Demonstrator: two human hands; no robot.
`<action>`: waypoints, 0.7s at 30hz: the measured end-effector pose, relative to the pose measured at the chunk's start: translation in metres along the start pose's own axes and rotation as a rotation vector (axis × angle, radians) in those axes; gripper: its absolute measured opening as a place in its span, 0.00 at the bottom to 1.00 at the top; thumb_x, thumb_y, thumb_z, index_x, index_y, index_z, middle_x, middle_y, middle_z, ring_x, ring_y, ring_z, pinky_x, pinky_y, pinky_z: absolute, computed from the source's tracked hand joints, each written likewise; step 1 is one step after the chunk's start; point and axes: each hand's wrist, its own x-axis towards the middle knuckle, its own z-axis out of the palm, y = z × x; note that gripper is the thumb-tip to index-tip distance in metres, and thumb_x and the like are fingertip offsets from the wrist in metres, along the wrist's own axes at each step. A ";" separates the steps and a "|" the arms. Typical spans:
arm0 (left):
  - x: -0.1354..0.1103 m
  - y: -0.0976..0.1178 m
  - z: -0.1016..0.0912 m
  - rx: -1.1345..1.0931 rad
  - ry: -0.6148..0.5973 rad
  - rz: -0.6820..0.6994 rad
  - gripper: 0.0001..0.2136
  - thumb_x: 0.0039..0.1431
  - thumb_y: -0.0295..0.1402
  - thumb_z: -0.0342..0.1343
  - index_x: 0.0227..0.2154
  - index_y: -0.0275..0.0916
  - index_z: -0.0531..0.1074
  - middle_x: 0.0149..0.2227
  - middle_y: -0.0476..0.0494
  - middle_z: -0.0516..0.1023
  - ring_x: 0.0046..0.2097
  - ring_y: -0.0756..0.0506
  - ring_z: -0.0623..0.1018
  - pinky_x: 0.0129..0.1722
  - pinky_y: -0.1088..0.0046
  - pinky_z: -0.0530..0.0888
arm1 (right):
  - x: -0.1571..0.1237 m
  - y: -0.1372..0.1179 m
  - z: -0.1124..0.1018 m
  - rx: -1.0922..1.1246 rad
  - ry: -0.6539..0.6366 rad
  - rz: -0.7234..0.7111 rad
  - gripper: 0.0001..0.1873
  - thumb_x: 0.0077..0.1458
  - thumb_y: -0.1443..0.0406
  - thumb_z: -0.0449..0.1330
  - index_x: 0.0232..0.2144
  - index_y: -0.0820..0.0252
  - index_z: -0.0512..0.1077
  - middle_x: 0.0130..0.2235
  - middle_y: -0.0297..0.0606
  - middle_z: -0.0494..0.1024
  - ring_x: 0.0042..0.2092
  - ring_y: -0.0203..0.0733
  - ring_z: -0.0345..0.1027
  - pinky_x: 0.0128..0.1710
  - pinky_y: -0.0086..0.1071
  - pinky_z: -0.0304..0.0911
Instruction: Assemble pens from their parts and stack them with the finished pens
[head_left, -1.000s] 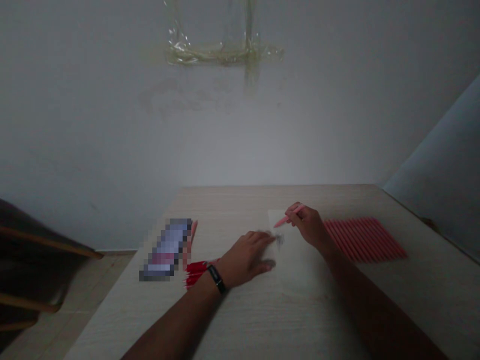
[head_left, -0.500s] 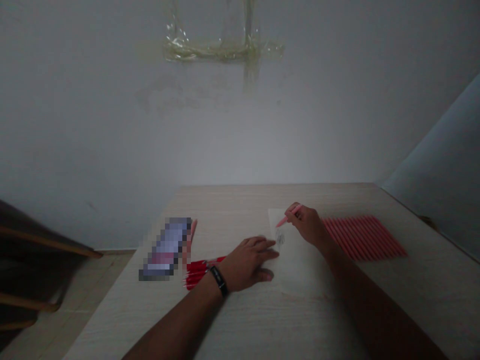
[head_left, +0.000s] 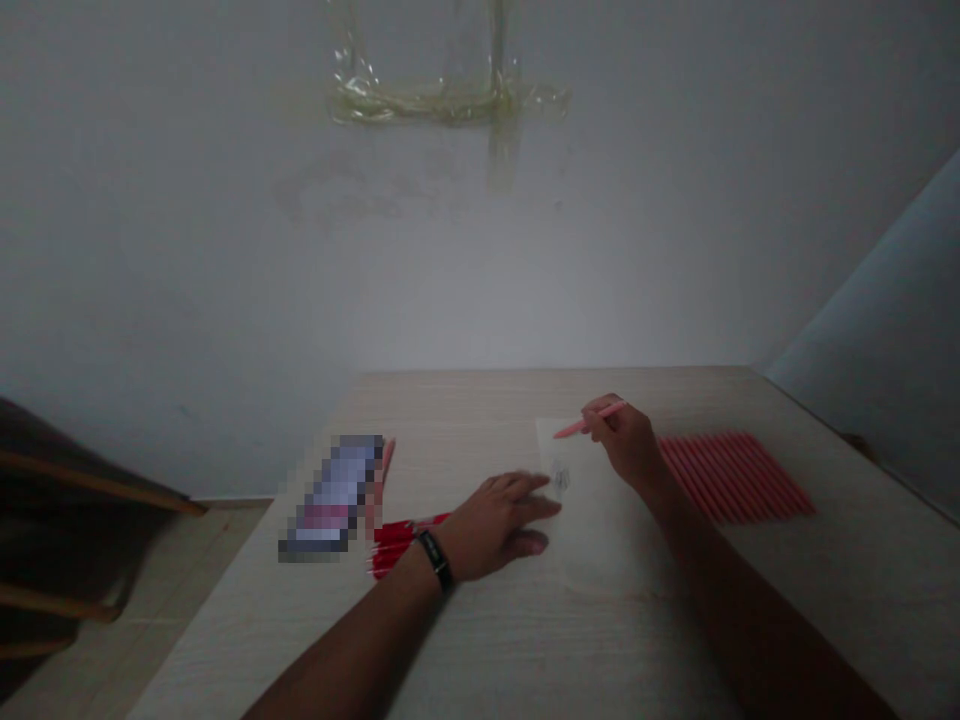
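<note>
My right hand [head_left: 624, 442] pinches a pink pen [head_left: 572, 429] at the upper left of white paper [head_left: 600, 550]; I cannot tell whether its tip touches. My left hand [head_left: 495, 528] lies palm down, fingers spread at the paper's left edge. Pale tabletop [head_left: 465, 415] stretches from the far edge to the paper; a row of pink pens [head_left: 739, 478] borders my right wrist. Since half a second ago, pen and right hand have shifted away from the scribble [head_left: 561, 480].

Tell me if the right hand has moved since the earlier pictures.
Yes: the right hand has shifted slightly forward and rightward, nearer the table's far edge.
</note>
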 end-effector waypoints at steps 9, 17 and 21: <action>0.005 0.000 -0.009 -0.522 0.369 -0.245 0.20 0.68 0.42 0.50 0.59 0.42 0.70 0.40 0.42 0.78 0.40 0.45 0.75 0.43 0.67 0.72 | -0.024 -0.018 0.035 0.579 -0.162 0.158 0.15 0.53 0.55 0.67 0.31 0.60 0.70 0.25 0.35 0.77 0.23 0.34 0.64 0.22 0.28 0.59; 0.012 0.002 -0.009 -0.947 0.593 -0.262 0.17 0.64 0.42 0.57 0.48 0.34 0.75 0.32 0.44 0.76 0.33 0.48 0.72 0.35 0.72 0.70 | -0.043 -0.029 0.058 0.636 -0.300 0.197 0.17 0.47 0.54 0.71 0.30 0.60 0.74 0.26 0.35 0.77 0.26 0.35 0.66 0.25 0.28 0.60; 0.013 -0.003 -0.010 -1.010 0.679 -0.285 0.14 0.63 0.42 0.58 0.40 0.34 0.76 0.33 0.43 0.76 0.33 0.48 0.73 0.34 0.73 0.70 | -0.042 -0.025 0.057 0.567 -0.334 0.154 0.16 0.52 0.54 0.68 0.36 0.59 0.75 0.30 0.35 0.76 0.29 0.36 0.67 0.28 0.28 0.61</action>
